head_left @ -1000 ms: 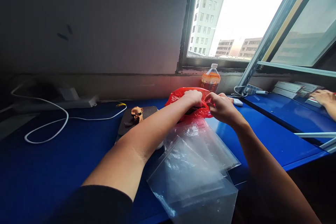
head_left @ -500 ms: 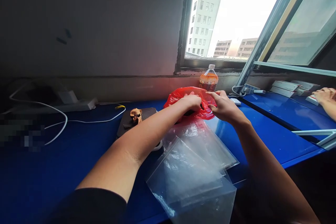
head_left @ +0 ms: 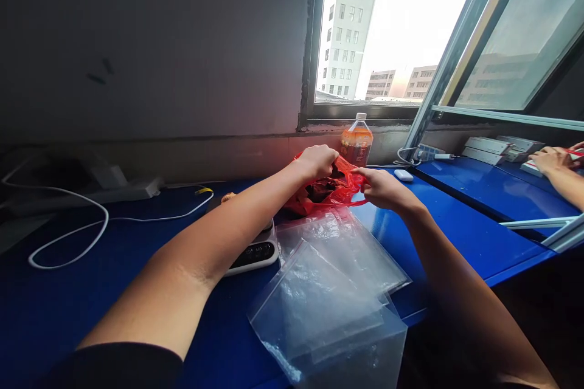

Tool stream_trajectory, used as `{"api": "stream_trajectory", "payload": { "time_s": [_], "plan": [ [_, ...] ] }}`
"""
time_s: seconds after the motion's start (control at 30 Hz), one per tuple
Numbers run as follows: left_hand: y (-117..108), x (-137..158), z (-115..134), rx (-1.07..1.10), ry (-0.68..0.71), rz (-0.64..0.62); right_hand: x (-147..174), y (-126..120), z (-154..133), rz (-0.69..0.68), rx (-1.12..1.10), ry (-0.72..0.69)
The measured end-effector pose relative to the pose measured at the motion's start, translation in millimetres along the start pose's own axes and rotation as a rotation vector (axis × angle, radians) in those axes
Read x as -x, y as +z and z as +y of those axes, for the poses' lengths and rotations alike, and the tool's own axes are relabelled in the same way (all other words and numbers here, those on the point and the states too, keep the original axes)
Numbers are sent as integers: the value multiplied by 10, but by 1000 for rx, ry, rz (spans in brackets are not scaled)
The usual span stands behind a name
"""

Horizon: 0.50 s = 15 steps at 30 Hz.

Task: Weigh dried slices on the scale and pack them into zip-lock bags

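Note:
A red plastic bag stands with its mouth open, and dark brown pieces show inside it. My left hand is closed on the bag's far rim, its fingertips partly hidden. On the right side, my right hand pinches the edge of the same bag. Beneath my left forearm is a small kitchen scale, mostly covered by the arm. A bit of a brown dried piece peeks out above the forearm. Clear zip bags lie in a loose stack in front of the red bag.
Behind the red bag stands a bottle of orange drink. A white case lies to its right. White cable and a power strip are at the left. Another person's hand holds a white box beyond the metal frame.
My left hand has come up out of the bag's mouth onto its rim. My right hand has closed on the bag's edge. The mouth now tilts toward me, showing the contents.

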State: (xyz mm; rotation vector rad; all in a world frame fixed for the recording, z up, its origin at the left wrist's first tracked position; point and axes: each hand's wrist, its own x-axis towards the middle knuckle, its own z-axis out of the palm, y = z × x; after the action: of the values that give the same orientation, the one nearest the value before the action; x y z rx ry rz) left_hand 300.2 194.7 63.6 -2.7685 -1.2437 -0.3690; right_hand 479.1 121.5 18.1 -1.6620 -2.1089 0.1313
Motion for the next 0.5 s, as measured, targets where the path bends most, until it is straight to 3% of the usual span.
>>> {"api": "stream_trajectory", "payload": {
  "time_s": [0.27, 0.5],
  "plan": [
    [-56, 201, -38, -99, 47, 30, 60, -38, -136, -64, 140, -23],
    [-131, 474, -247, -192, 66, 45, 210, -237, -248, -287, 92, -102]
  ]
}}
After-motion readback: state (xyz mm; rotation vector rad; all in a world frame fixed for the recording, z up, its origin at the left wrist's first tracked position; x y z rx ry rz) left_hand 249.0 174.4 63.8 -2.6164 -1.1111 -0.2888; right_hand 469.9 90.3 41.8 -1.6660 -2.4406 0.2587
